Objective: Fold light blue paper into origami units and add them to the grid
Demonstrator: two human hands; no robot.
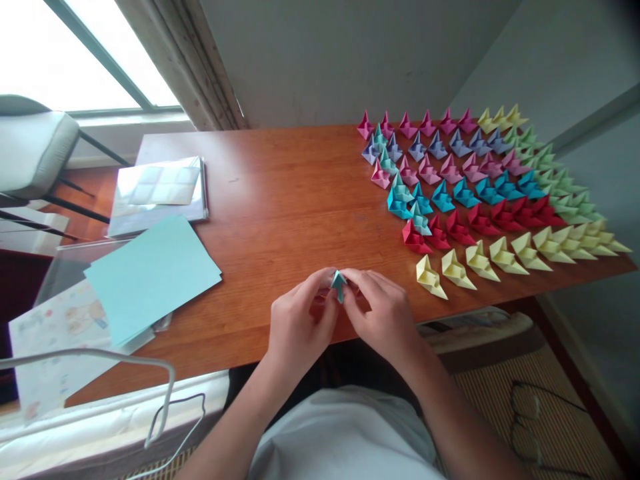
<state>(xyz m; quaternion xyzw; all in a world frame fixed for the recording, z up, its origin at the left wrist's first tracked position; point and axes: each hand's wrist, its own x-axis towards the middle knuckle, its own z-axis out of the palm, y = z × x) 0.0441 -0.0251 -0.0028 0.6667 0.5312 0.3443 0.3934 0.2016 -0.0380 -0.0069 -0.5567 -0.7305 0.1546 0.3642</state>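
Between my two hands, just above the table's front edge, is a small light-teal folded paper piece [339, 285]. My left hand [303, 310] pinches its left side with thumb and fingers. On the other side, the thumb and fingers of my right hand [377, 303] close on it too. My fingers cover part of the piece, so its full shape is hidden. To the right of my hands, rows of folded paper boats stand on the table, with a pale yellow paper boat [431, 277] nearest to my right hand.
Light-teal paper sheets [155, 277] lie at the left, over a printed sheet [60, 340]. Behind them rests a clear-covered stack [157, 193]. A white cable [125, 358] curves past the wooden table's [280, 200] front left. A chair [35, 147] stands by the window.
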